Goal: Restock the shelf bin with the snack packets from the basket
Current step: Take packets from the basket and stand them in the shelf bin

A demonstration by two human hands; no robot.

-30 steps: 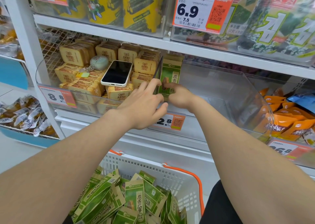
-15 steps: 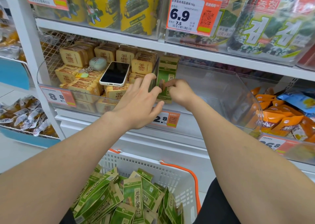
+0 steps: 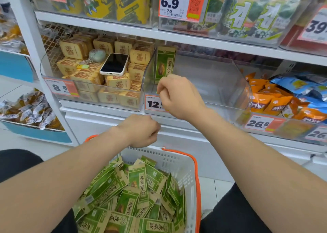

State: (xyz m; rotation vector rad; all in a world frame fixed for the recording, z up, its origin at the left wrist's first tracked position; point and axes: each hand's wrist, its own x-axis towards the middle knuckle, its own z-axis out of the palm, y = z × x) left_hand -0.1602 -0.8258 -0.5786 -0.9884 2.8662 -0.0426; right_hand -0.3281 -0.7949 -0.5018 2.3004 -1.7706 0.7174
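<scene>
A white metal shelving unit fills the upper half of the view. Below it, at 6 o'clock, stands a white perforated plastic basket with orange handles, and a loose heap of green-and-tan paper snack packets lies in it, overlapping at all angles.

On the middle shelf, at about 1 o'clock from the centre, sits the clear plastic shelf bin. A neighbouring clear bin of stacked tan rectangular packets is at 10 o'clock, and a pile of orange foil pouches is at 3 o'clock.

The right hand hangs at the centre, in front of the clear bin's front lip. Its back is toward the camera and its fingers are curled in, thumb close to forefinger. Nothing shows between them.

The left hand is lower, at 7 o'clock from the right hand and above the basket's far rim. It is drawn into a loose fist and has nothing visible in it.

One green snack packet stands upright inside the clear bin against its left wall, at 12 o'clock from the right hand and apart from it.

A black-screened phone in a white case lies tilted on the tan packets. An orange-and-white price tag on the bin's front is partly covered by the right hand.
</scene>
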